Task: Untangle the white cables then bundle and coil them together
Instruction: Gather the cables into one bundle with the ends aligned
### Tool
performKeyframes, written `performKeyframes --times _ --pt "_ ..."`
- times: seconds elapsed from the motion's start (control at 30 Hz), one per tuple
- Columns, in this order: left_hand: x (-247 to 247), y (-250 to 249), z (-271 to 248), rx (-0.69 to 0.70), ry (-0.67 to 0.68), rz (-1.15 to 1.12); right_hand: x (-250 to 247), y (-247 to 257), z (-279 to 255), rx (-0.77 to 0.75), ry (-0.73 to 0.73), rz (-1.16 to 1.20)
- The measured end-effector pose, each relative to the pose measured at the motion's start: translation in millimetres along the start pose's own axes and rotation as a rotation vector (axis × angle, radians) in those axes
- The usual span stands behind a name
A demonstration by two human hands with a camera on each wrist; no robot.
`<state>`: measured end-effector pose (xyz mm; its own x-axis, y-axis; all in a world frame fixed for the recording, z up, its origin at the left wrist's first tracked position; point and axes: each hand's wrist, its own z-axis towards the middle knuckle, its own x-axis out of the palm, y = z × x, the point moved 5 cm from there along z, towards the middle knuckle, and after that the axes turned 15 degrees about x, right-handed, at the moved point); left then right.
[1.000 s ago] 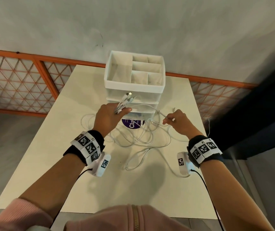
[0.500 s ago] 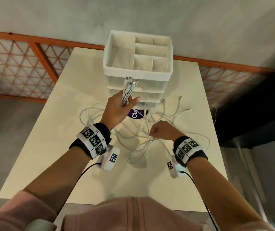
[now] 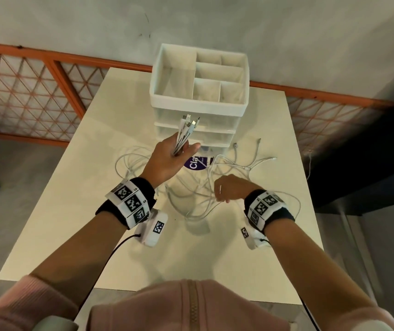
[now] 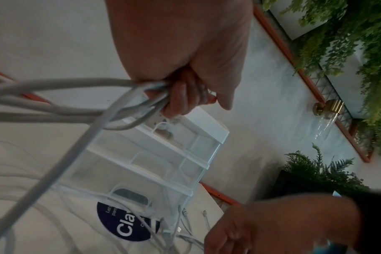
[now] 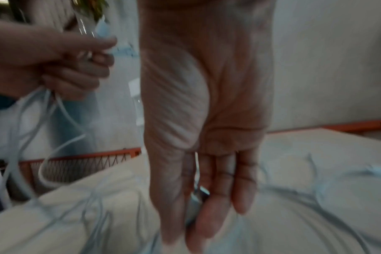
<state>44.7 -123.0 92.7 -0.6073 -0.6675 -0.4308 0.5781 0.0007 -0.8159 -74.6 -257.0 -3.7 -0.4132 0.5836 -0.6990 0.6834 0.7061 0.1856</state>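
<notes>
**Cables gathered in our left fist, tangle under our right**

Room first: our table [image 3: 71,211] has bare surface on the near side and to the left, its near edge just ahead of our chest. At the far end a white drawer organizer [image 3: 198,103] stands against the wall, and an orange lattice railing [image 3: 23,91] runs behind the table. A purple round sticker [image 3: 197,162] lies at the organizer's foot.

Our left hand [image 3: 167,161] is raised in front of the organizer, fingers curled tight around a bunch of white cables [image 3: 191,194], whose plug ends [image 3: 188,121] stick up past our thumb. The rest of them trail down in loose loops onto the table between our wrists and out to the right.

Our right hand [image 3: 229,188] hangs over that tangle, fingers pointing down. The right wrist view is blurred: something pale sits between the fingers [image 5: 209,214], but we cannot tell whether they grip it.
</notes>
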Motion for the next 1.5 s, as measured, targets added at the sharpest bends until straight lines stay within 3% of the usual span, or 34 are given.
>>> performKeyframes --times 0.2,0.37,0.57,0.77,0.87,1.1,1.5 --pt "13 -11 -1 0.004 0.096 -0.025 -61 22 -42 -0.03 -0.06 -0.041" --pt "19 -27 -7 -0.044 0.162 -0.16 -100 52 -90 -0.248 -0.054 0.104" --pt "22 -54 -17 -0.03 0.204 -0.333 -131 62 -127 -0.375 -0.325 0.422" --pt "18 -65 -21 -0.013 0.168 -0.432 -128 63 -140 -0.416 -0.361 0.708" --pt "12 -70 -21 0.017 0.164 -0.427 -125 61 -141 -0.424 -0.358 0.759" --pt "10 -69 -25 -0.056 0.114 -0.459 -119 61 -142 -0.508 -0.336 0.894" --pt "6 -67 -19 0.072 -0.063 -0.279 -117 68 -149 -0.524 -0.353 0.821"
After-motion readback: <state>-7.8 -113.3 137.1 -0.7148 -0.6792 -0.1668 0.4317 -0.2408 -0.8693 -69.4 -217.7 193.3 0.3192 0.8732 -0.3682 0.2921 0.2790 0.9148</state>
